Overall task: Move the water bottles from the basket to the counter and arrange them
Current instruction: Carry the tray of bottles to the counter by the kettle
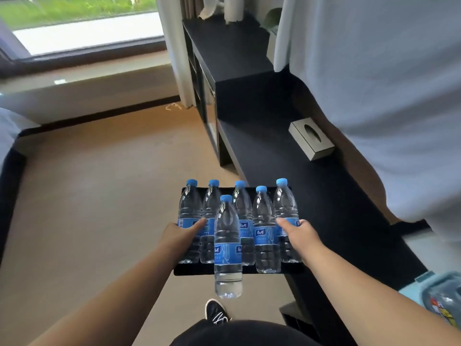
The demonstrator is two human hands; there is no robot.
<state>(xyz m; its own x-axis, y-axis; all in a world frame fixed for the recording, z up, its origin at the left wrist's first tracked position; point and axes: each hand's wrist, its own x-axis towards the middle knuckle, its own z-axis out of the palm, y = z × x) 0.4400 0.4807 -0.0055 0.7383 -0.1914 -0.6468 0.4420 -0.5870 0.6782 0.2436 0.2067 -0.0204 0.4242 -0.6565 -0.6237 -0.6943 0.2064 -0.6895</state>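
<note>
Gripping a black basket [192,269] by its two sides, the left hand [180,233] and right hand [300,232] lay their thumbs against the bottles [228,245]. Six stand upright in it, above the floor [99,196] just beside the dark desk [287,158], which carries a tissue box [311,138].

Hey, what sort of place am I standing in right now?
Most likely a hotel room: a long black counter with a tissue box on it, a big window beyond the carpet, and what looks like a white-sheeted bed corner at the left edge.
</note>
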